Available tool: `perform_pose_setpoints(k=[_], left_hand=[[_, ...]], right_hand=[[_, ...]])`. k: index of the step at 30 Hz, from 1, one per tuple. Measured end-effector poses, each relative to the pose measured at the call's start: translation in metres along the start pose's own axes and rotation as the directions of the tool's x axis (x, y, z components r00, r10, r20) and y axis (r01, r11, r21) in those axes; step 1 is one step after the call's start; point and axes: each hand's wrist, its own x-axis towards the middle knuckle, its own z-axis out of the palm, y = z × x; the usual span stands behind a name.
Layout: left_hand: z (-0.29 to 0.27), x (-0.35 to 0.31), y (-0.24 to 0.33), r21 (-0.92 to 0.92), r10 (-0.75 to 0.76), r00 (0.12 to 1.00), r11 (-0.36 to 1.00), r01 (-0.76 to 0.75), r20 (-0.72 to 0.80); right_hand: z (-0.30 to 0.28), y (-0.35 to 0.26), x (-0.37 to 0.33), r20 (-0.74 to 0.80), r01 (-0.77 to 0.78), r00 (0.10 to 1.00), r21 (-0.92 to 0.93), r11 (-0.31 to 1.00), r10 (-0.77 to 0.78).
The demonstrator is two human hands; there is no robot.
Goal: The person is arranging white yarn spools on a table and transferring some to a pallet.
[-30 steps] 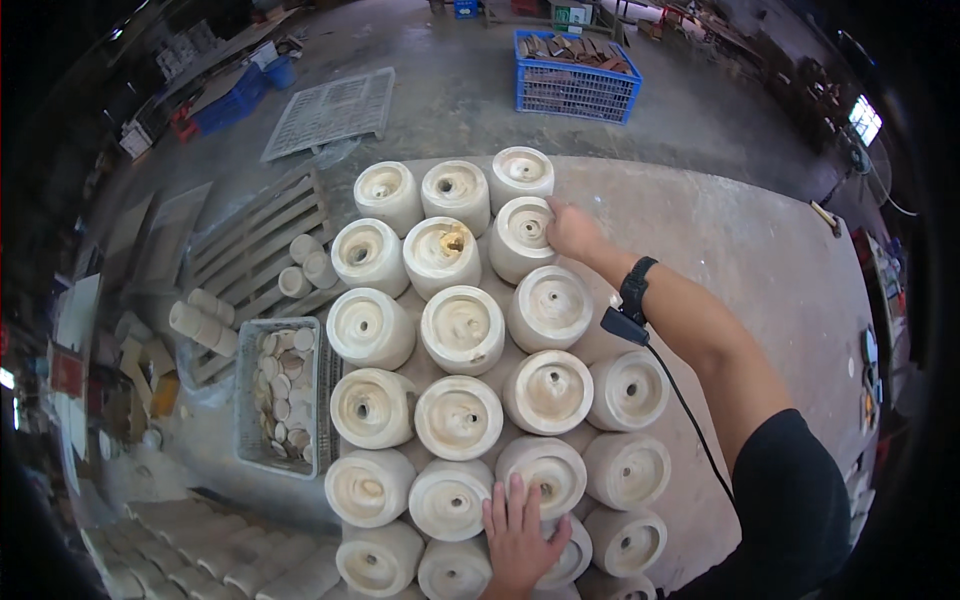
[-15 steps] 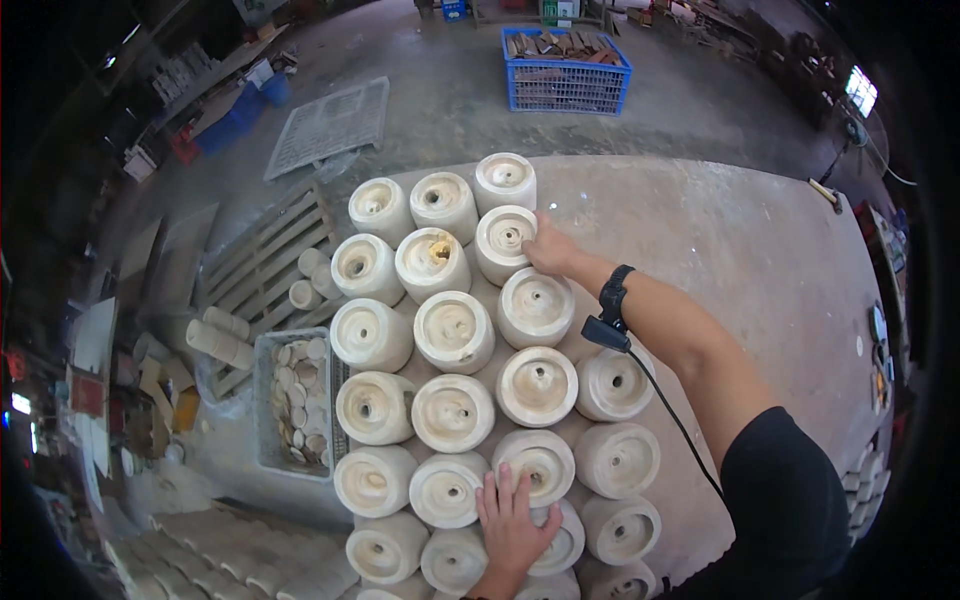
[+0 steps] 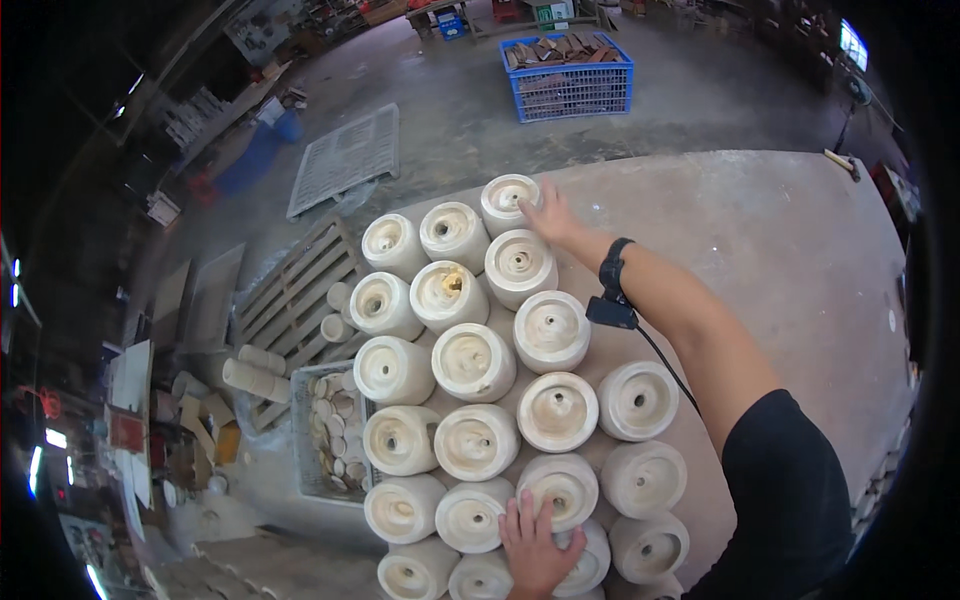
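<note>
Two hands working: right hand [image 3: 548, 214], fingers spread flat, touching the far pale cylinder [image 3: 508, 203]; left hand [image 3: 535, 541] pressing open-palmed on near cylinder [image 3: 559, 489]. Best bracing near ones while nudging gently.

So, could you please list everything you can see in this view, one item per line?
Round moulds: about twenty, cream, packed in rows on the table.
Table: one, beige, under the moulds.
Blue crate: one, on the floor far behind.
Wooden pallet: one, grey, left of the table.
Grey crate: one, holding round discs, left of the table.
Metal grate: one, grey, on the floor.
Right hand: on the farthest mould.
Left hand: flat on a near mould.
</note>
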Motion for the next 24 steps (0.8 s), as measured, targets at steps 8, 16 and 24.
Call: perform_pose_setpoints(k=[8,16,24], left_hand=[[-0.014,0.003,0.012,0.045,-0.006,1.0,0.999,0.005,0.02],[-0.001,-0.002,-0.002,0.055,-0.024,1.0,0.998,0.024,0.012],[0.002,-0.003,-0.005,0.031,-0.001,1.0,1.0,0.002,-0.013]], right_hand=[[0.008,-0.017,0.006,0.238,0.167,0.959,-0.047,0.985,-0.151],[-0.006,-0.041,0.027,0.507,0.15,0.86,-0.161,0.975,-0.048],[-0.023,-0.037,-0.032,0.177,0.188,0.971,-0.158,0.969,-0.16]])
